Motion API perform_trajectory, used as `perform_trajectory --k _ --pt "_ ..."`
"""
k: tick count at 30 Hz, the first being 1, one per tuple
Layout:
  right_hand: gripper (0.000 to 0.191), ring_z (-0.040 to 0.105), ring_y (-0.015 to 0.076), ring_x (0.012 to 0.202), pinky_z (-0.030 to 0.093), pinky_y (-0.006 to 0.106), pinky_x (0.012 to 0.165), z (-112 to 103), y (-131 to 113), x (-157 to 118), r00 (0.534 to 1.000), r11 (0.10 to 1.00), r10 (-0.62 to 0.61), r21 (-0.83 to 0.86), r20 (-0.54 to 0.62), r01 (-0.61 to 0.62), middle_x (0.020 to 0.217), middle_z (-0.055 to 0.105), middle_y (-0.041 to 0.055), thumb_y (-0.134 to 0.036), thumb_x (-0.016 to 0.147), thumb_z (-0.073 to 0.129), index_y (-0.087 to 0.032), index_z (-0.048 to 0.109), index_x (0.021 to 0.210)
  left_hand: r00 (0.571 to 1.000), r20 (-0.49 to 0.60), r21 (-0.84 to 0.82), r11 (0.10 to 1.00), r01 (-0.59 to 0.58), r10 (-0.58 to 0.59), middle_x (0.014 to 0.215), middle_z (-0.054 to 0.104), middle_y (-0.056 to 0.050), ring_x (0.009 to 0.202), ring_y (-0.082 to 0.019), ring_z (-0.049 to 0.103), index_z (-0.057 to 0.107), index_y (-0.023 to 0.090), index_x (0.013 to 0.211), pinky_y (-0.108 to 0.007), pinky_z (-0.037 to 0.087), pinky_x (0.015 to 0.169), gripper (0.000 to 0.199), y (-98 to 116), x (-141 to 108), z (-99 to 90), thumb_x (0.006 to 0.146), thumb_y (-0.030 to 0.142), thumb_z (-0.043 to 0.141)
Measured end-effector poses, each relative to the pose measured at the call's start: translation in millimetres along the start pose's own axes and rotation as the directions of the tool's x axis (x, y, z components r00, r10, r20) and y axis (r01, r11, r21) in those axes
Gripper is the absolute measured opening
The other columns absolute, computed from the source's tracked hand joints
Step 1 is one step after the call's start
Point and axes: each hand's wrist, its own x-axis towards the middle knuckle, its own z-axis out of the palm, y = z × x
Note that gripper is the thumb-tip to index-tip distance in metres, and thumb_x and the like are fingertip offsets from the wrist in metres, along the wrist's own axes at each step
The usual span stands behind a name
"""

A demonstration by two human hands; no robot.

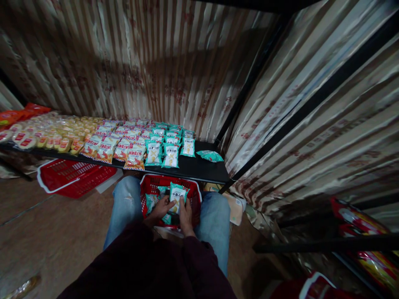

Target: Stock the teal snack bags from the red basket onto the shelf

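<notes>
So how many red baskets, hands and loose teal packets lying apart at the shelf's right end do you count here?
Red baskets: 2, one between the knees, one on the floor to the left
Hands: 2, left hand and right hand, both on a teal packet
Loose teal packet on the shelf: 1
Total: 5

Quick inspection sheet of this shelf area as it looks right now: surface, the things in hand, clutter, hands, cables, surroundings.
Surface: low black shelf, rows of snack packets across it, right end bare.
Things in hand: teal-and-white snack packet held upright over the red plastic basket between the knees; more teal packets inside.
Clutter: one teal packet lying alone on the shelf; second red basket on the floor, left.
Hands: left hand and right hand both grip the held packet; fingers partly hidden.
Cables: nothing seen.
Surroundings: shiny striped foil curtain behind; red packets lower right.
</notes>
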Motion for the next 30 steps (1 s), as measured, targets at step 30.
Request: perform_trajectory --k 30 --pt "0.074 0.065 0.0276 0.08 0.041 0.033 0.069 -13.0 -102.8 78.8 0.956 0.88 -0.211 -0.465 -0.203 0.096 0.092 0.072 0.0158 -0.07 0.086 0.021 -0.016 0.066 0.112 0.911 -0.128 0.248 0.902 -0.352 0.391 0.112 0.068 -0.009 0.109 -0.027 0.059 0.067 0.021 0.108 -0.035 0.045 0.095 0.037 74.1 58.0 67.0 0.074 0.035 0.071"
